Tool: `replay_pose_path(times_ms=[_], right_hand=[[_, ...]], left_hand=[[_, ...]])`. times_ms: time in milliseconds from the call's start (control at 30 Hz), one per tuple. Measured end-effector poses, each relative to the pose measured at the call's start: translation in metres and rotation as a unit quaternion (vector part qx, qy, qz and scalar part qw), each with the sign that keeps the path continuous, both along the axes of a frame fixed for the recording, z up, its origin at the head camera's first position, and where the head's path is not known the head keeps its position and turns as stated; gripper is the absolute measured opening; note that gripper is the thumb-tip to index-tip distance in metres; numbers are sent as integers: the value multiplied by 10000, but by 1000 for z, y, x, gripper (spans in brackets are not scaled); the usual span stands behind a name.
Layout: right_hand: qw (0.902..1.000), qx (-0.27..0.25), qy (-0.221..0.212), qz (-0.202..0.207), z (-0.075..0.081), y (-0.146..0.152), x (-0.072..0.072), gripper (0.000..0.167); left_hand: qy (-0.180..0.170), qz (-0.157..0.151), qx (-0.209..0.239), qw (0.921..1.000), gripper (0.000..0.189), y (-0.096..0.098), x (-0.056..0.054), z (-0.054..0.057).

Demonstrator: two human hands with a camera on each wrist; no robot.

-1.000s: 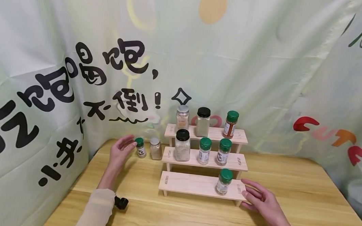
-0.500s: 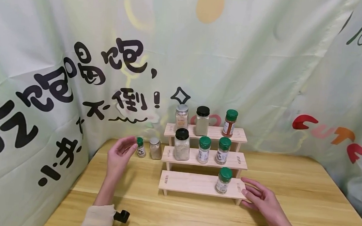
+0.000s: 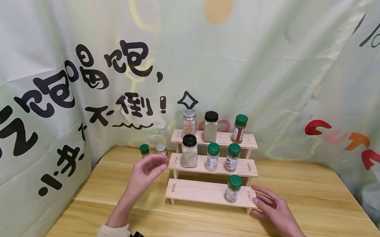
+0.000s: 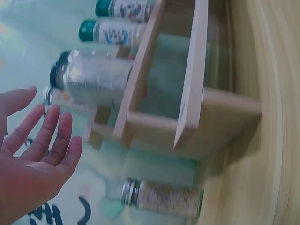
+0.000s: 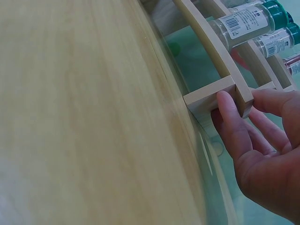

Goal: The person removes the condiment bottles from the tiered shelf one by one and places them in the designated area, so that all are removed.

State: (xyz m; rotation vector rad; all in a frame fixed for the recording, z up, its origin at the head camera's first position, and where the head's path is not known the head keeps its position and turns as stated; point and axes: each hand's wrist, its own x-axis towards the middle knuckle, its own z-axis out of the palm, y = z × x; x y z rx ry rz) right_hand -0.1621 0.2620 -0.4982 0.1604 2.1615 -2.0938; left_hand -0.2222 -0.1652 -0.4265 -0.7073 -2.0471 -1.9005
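My left hand [image 3: 146, 173] hovers with loose, slightly bent fingers just left of the wooden tiered rack [image 3: 199, 192]; nothing is in it. In the left wrist view its fingers [image 4: 61, 136] spread beside the rack. Behind it on the table stand a small green-capped spice jar [image 3: 144, 149] and a silver-capped spice jar [image 4: 168, 199], partly hidden in the head view. My right hand [image 3: 275, 207] grips the right end of the rack's lowest step, thumb and fingers at its corner. One green-capped spice jar [image 3: 233, 188] stands on that step, towards the right.
The middle step carries a black-capped jar [image 3: 189, 152] and two green-capped jars [image 3: 212, 157]. On the top step are a silver-capped jar [image 3: 189, 122], a black-capped jar [image 3: 210, 126] and a red-filled jar [image 3: 239, 129]. A printed curtain [image 3: 260, 65] hangs behind the wooden table [image 3: 203, 228].
My left hand has come away from the small green-capped jar, moving right and nearer to me, towards the rack. My right hand keeps its place on the rack's end.
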Motion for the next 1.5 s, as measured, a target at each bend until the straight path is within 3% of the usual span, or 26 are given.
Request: replay_pose_path(times_ms=[267, 600, 1233, 1500], right_hand=[[10000, -12, -33, 16, 1, 0, 1, 57], [10000, -64, -44, 19, -2, 0, 2, 58], [9995, -110, 190, 214, 0, 5, -1, 57], [9989, -209, 269, 318, 0, 5, -1, 57]], left_hand=[[66, -578, -90, 9983, 24, 27, 10, -2], [-191, -1001, -157, 9947, 25, 59, 20, -6], [-681, -1483, -121, 9865, 34, 110, 22, -10], [-848, -1424, -157, 9860, 45, 138, 23, -14]])
